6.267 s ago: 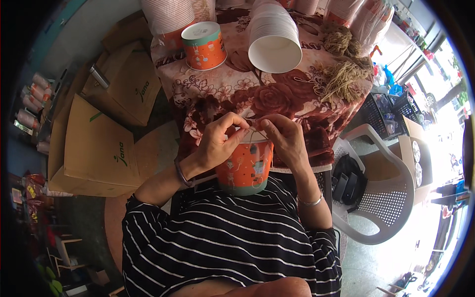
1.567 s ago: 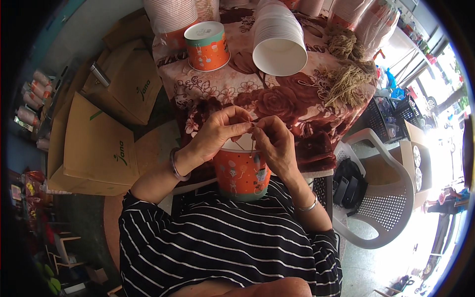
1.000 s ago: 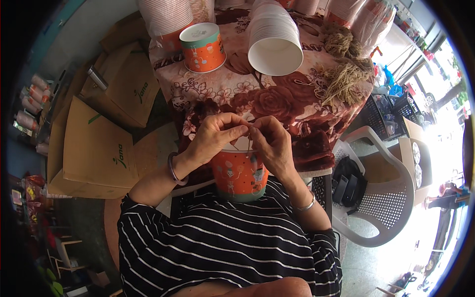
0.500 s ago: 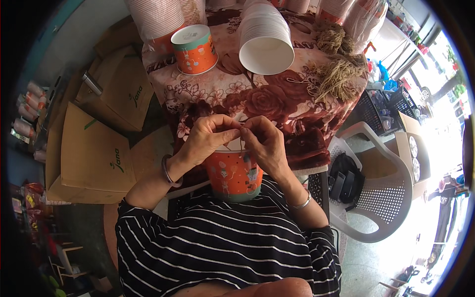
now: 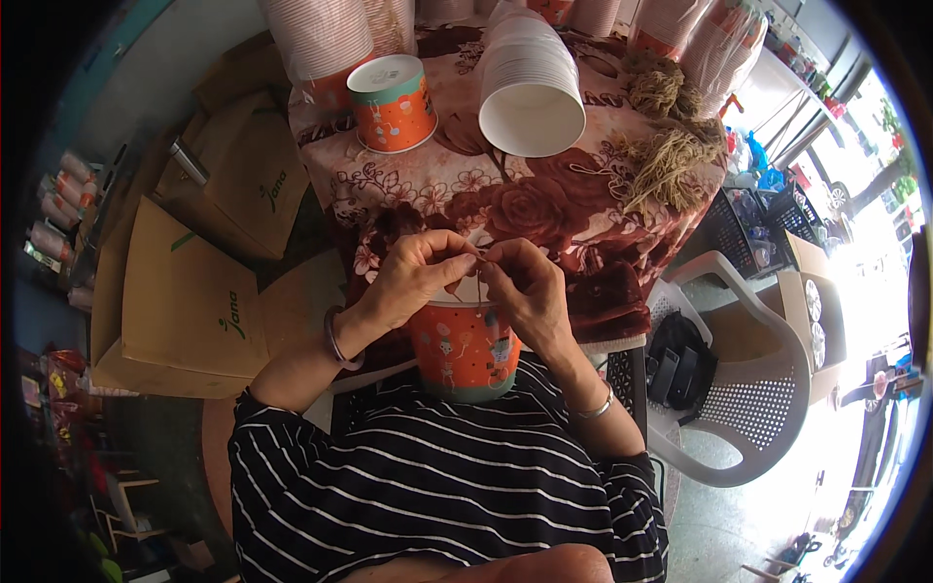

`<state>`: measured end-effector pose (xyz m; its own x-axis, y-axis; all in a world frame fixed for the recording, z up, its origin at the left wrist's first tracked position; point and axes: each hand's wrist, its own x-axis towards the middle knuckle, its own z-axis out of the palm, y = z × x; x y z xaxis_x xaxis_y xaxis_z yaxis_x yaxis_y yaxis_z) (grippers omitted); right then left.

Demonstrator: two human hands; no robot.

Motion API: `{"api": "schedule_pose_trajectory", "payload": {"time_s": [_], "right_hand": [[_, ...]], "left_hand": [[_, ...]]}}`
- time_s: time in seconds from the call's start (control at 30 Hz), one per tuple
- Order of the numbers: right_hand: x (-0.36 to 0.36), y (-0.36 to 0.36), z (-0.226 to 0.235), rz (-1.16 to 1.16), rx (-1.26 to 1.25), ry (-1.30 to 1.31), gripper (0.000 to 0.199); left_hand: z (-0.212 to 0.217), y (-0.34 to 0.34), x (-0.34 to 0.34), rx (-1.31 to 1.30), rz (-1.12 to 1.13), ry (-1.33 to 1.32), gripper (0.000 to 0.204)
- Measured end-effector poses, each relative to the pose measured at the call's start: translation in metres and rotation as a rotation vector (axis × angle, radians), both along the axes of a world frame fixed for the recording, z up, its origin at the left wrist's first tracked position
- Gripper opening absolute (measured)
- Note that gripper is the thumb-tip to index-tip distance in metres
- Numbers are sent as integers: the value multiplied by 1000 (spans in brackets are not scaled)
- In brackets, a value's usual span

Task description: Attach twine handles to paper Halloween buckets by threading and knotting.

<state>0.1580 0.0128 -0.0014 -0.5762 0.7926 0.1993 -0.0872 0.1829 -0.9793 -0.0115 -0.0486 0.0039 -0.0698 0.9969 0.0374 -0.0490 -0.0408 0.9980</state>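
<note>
Orange and green, the printed bucket (image 5: 462, 355) stands open side up at the person's lap, just before the flower-patterned worktop (image 5: 466, 199); the left hand (image 5: 410, 280) has thumb and forefinger pinched together on thin cord (image 5: 479, 290) above the bucket's opening; the right hand (image 5: 533, 299) has its fingers clamped on it too, close beside the left ones, and a strand hangs below them toward the white rim; whether the right hand touches that rim, I cannot tell; farther back lie tangled beige cords (image 5: 671, 170), a sideways stack of white tubs (image 5: 533, 115) and an upside-down orange tub (image 5: 394, 115).
</note>
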Motion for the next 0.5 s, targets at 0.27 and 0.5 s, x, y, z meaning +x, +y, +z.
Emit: {"api": "schedule_pose_trajectory", "payload": {"time_s": [0.27, 0.5], "right_hand": [[1, 3, -6, 28, -28, 10, 7], [1, 7, -7, 81, -91, 43, 10]], "left_hand": [[4, 1, -6, -173, -160, -237, 15], [-7, 11, -15, -359, -232, -590, 16]]}}
